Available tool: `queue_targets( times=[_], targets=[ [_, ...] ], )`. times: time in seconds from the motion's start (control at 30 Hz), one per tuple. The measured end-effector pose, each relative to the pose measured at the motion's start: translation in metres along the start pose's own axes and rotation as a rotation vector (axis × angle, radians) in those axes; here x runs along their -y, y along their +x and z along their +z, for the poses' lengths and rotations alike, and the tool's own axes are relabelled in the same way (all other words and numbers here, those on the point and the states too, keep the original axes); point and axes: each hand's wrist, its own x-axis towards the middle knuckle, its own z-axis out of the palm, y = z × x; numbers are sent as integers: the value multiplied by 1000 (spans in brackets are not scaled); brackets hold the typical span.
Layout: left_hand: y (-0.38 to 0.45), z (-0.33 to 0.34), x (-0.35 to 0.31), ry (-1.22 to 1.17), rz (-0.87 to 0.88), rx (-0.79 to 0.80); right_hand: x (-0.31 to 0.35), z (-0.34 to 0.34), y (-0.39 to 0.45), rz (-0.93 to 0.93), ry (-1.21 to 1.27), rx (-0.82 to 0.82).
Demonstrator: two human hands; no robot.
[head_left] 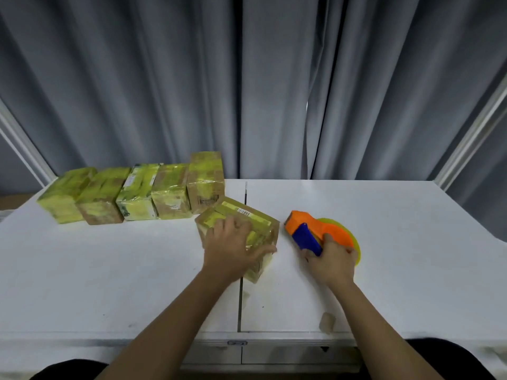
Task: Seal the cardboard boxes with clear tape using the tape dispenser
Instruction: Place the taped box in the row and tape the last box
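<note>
Centrally, a cardboard box [241, 229] wrapped in glossy yellowish tape is seen on the white table [384, 242], straddling the table's dark seam [241, 305] and turned at an angle to it. It is covered by the left hand [233, 248], whose fingers are spread flat over its top, the thumb reaching toward its right corner. Just right of this box, the orange tape dispenser [318, 231] is gripped by the right hand [333, 263], fingers curled round its blue handle [306, 239]; a round yellow-green tape roll [355, 242] is partly hidden behind it. Behind and left of the box, five more taped boxes [131, 193] are lined up side by side, rectangular and shiny. Nearer than the box, two small crumpled brownish scraps [327, 322] are noticed on the smooth tabletop. Grey pleated curtains [164, 78] are hung behind the table.
</note>
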Motion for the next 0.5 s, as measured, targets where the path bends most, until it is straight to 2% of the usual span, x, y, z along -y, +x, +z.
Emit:
queue_targets(
  times=[0.07, 0.13, 0.2, 0.27, 0.33, 0.4, 0.5],
  targets=[
    [-9, 6, -7, 83, 72, -1, -4, -6, -3, -77, 154, -75],
    [-5, 7, -3, 45, 110, 20, -5, -13, -7, -223, 203, -141],
    [6, 1, 6, -50, 130, 144, 1, -21, -14, -357, 234, -203],
    [15, -4, 20, -138, 130, 339, 10, -29, -20, -430, 270, -261],
    [18, -11, 29, -234, 99, 448, 15, -33, -25, -500, 260, -282],
    [17, -23, 29, -382, 42, 424, 15, -33, -25, -547, 234, -266],
    [12, -48, 20, -688, -47, 254, 16, -33, -28, -568, 240, -226]
  ],
)
